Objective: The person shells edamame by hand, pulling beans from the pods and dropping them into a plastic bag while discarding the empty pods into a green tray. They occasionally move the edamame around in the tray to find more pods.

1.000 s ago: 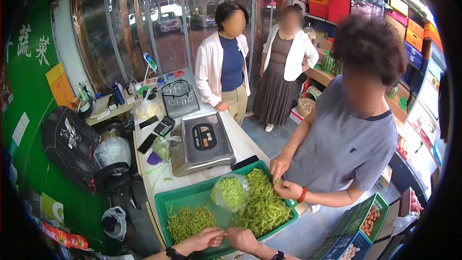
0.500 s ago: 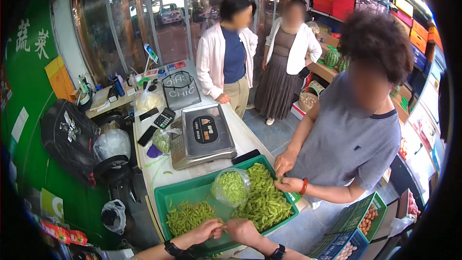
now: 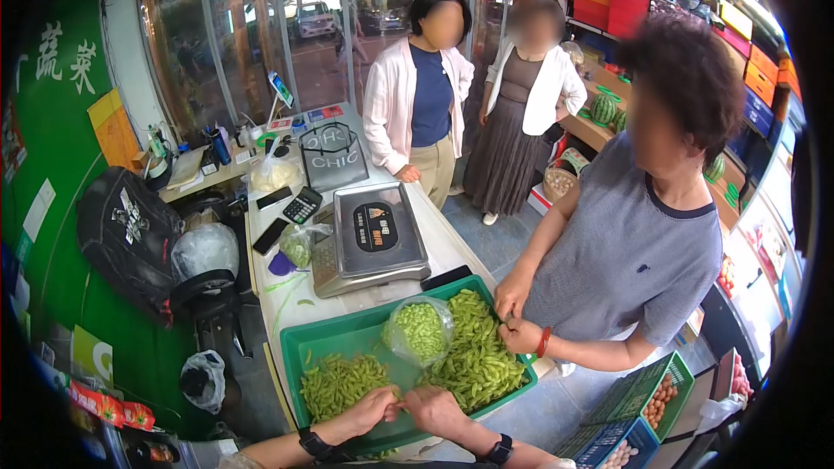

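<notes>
My left hand [image 3: 372,410] and my right hand [image 3: 437,412] are closed and meet fingertip to fingertip above the front of a green tray [image 3: 300,412]. A small edamame pod [image 3: 397,392] is pinched between them, largely covered by my fingers. Left of centre in the tray lies a pile of flattened pods [image 3: 340,382]. To the right is a larger heap of plump edamame pods [image 3: 469,356]. Between the piles, a clear plastic bag [image 3: 419,333] holds shelled green beans. Both my wrists wear dark bands.
A person in a grey shirt [image 3: 643,252] stands at the tray's right, hands together over its edge. Two people [image 3: 426,95] stand behind the counter. Beyond the tray sits a weighing scale [image 3: 373,239], with a calculator [image 3: 302,206] and phones nearby. Crates [image 3: 647,399] stand at the lower right.
My hands remain together at the pod, with slight finger movement. The view has shifted a little. The person in grey has turned their head and shifted their hands slightly.
</notes>
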The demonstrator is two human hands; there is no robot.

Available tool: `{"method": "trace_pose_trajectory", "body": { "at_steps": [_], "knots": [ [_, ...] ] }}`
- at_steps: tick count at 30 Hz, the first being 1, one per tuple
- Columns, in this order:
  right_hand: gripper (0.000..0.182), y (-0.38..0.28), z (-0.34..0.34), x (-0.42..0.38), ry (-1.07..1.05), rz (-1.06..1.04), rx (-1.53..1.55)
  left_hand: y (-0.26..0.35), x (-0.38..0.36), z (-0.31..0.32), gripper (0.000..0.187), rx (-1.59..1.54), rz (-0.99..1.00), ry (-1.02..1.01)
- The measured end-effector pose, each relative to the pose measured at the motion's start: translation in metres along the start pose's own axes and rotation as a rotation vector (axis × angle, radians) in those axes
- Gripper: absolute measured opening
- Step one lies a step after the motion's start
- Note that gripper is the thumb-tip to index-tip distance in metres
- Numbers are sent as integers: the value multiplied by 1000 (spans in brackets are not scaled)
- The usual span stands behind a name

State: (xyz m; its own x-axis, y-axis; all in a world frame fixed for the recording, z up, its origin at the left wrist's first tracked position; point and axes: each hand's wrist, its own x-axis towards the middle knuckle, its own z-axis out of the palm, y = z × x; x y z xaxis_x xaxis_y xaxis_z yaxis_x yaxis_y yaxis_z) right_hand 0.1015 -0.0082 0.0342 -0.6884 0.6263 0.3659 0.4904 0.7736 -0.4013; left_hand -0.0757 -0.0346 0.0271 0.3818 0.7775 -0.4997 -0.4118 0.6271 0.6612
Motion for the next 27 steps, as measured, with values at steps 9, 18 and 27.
{"method": "trace_pose_trajectory", "body": {
  "at_steps": [9, 18, 27],
  "knots": [
    [37, -16, 10, -8, -27, 664, 952, 1, 1, -1, 19, 7, 24, 32],
    [36, -13, -2, -12, -133, 835, 1197, -9, 7, -10, 21, 167, -3, -152],
    [32, -2, 7, -20, -25, 635, 931, -5, 8, 9, 17, 228, 199, -62]
  ]
}}
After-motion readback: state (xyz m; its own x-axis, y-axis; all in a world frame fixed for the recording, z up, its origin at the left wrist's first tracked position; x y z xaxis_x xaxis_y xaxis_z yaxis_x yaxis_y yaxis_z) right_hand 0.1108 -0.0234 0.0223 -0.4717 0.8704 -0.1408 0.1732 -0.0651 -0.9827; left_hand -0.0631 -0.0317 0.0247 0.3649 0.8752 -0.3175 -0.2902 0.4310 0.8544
